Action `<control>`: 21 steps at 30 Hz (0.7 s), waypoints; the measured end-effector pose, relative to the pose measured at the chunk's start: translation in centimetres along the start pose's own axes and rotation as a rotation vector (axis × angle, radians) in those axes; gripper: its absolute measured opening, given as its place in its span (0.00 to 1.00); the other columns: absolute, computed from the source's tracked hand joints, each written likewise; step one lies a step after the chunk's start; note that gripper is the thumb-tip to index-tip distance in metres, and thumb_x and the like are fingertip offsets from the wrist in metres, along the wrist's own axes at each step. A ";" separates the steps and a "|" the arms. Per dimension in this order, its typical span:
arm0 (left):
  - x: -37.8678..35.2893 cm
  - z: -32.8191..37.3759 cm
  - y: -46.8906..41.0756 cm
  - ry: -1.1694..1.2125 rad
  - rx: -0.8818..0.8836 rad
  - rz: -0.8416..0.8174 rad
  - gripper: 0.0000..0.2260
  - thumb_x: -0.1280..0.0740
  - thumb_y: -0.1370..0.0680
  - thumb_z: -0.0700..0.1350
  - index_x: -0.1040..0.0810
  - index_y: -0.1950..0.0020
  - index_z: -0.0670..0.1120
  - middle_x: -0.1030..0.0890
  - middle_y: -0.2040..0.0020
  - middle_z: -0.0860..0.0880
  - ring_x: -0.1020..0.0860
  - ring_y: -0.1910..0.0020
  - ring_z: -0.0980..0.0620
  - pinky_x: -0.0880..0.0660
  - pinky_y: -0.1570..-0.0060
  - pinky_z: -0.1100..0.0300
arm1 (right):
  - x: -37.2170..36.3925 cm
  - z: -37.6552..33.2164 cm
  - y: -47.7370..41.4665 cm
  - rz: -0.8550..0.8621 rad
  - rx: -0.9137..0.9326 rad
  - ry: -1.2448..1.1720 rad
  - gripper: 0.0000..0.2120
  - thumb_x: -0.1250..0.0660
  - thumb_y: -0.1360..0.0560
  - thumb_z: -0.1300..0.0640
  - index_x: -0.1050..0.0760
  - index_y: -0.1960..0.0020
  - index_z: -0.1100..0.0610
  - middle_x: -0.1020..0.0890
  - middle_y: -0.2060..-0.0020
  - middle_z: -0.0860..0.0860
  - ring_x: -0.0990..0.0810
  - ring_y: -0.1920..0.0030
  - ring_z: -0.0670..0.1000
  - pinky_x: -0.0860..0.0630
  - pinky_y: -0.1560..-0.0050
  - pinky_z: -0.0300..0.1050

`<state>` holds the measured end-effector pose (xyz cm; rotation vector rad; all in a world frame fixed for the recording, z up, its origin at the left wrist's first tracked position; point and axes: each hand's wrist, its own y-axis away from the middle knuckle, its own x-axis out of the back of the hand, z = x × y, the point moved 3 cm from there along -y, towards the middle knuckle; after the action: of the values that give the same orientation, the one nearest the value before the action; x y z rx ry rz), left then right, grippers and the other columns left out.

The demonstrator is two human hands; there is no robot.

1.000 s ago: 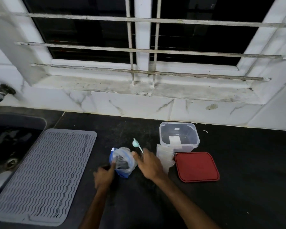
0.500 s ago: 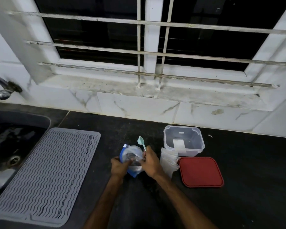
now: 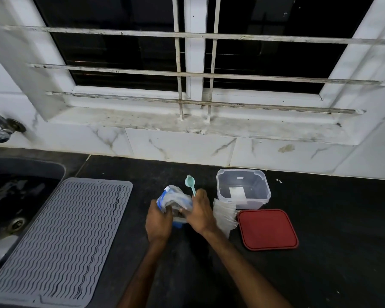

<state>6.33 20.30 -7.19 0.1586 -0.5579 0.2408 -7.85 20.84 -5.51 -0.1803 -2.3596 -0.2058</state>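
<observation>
Both hands clamped on the bag, mid-bench.
Left hand (image 3: 159, 221) fingers are curled round the left side of the clear blue-edged bag (image 3: 176, 197). Right hand (image 3: 201, 215) fingers grip its right side and also pinch a teal scoop (image 3: 190, 183), bowl pointing up. The bag sits on the black bench (image 3: 331, 241). Just right of it are a stack of clear pouches (image 3: 223, 215), an open clear tub (image 3: 266, 194) and a red lid (image 3: 267, 228) lying flat. The grey ribbed mat (image 3: 60, 236) lies well to the left.

Black counter (image 3: 331, 274) bears a grey ribbed mat (image 3: 60, 236), clear tub (image 3: 257, 187), red lid (image 3: 267, 228) and, seemingly, plastic sleeves (image 3: 225, 216).
</observation>
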 end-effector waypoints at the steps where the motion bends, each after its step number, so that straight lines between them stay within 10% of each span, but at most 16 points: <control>1: 0.1 0.1 0.0 0.054 -0.017 -0.014 0.10 0.32 0.26 0.46 0.29 0.48 0.47 0.20 0.52 0.47 0.20 0.53 0.45 0.23 0.53 0.49 | 0.2 -0.1 -0.1 -0.018 -0.006 -0.033 0.24 0.28 0.28 0.53 0.34 0.39 0.61 0.27 0.46 0.54 0.26 0.46 0.53 0.30 0.50 0.42; 9: 1.0 1.5 0.4 0.169 -0.056 0.029 0.21 0.32 0.32 0.29 0.34 0.46 0.47 0.23 0.54 0.50 0.22 0.55 0.48 0.27 0.57 0.58 | 0.9 0.0 0.0 0.125 0.001 -0.140 0.11 0.34 0.29 0.63 0.34 0.51 0.58 0.27 0.57 0.52 0.24 0.54 0.57 0.31 0.57 0.47; 16: 0.9 3.0 0.5 0.207 -0.208 -0.033 0.21 0.27 0.31 0.33 0.28 0.43 0.49 0.20 0.53 0.55 0.21 0.59 0.61 0.29 0.60 0.75 | 0.5 -0.5 0.3 0.076 -0.040 -0.098 0.20 0.30 0.28 0.52 0.32 0.44 0.62 0.22 0.47 0.59 0.23 0.46 0.61 0.28 0.50 0.51; 21: 1.5 2.4 0.6 0.373 -0.204 0.064 0.13 0.32 0.26 0.42 0.24 0.41 0.47 0.18 0.48 0.53 0.20 0.51 0.62 0.24 0.49 0.68 | 0.7 -0.1 0.1 0.119 -0.095 -0.141 0.18 0.26 0.32 0.58 0.32 0.49 0.61 0.20 0.53 0.57 0.20 0.52 0.59 0.26 0.56 0.49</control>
<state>6.17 20.62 -4.34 -0.1019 -0.2142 0.2660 -8.25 20.93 -4.91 -0.3913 -2.4714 -0.2558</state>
